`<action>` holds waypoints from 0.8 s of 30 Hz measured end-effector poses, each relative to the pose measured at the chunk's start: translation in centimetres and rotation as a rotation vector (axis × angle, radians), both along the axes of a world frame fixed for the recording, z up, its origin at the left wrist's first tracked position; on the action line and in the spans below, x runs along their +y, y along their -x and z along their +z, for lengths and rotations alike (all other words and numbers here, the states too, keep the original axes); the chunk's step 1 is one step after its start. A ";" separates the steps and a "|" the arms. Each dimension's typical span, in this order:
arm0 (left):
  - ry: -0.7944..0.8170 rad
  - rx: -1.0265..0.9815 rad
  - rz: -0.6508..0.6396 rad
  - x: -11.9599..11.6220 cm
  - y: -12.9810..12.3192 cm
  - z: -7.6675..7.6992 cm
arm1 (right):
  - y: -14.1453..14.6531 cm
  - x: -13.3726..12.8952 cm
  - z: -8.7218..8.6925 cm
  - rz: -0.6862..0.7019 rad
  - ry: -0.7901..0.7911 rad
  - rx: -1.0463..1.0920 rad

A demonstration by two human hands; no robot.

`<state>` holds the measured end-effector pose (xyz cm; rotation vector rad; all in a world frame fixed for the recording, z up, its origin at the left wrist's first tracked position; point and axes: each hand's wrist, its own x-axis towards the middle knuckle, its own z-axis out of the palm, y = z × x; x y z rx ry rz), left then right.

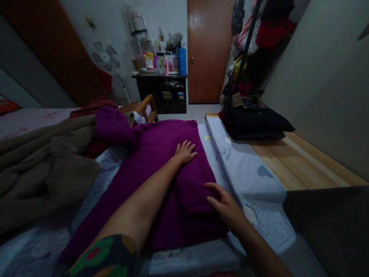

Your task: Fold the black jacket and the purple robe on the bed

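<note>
Purple garment (pixel 154 152) lay spread toward bed's (pixel 198 256) near edge, one sleeve (pixel 196 188) folded inward. Left hand (pixel 185 153) pressed flat on it, fingers spread, grasping nothing; right hand (pixel 226 206) curved at garment's side, grip unclear. Step: apparently smoothing fold; next move likely called for opposite sleeve (pixel 113 123).

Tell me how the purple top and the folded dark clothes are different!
The purple top lies mostly flat; the folded dark clothes sit in a thick pile. The left hand rests on the purple top; no hand touches the folded dark clothes. Both are clothing.
</note>
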<state>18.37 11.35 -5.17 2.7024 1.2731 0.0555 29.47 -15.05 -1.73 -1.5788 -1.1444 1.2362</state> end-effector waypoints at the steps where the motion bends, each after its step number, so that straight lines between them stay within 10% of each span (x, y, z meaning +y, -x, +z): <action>1: -0.006 -0.003 0.001 0.0 0.0 -0.1 | 0.0 -0.1 0.1 -0.004 -0.010 0.036; 5: -0.043 -0.011 0.017 -0.2 -0.1 -0.1 | -0.2 -0.5 -0.5 0.004 0.027 0.000; 11: 0.015 0.011 0.014 -2.0 -0.2 1.6 | -0.8 -1.2 -0.5 0.112 -0.013 -0.599; 17: 0.206 0.010 -0.163 -10.1 2.6 3.9 | -1.1 -1.5 1.1 0.134 -0.192 -0.834; 24: 0.228 -0.063 -0.301 -18.1 5.7 2.7 | -0.4 -1.0 -0.5 0.297 -0.180 -0.865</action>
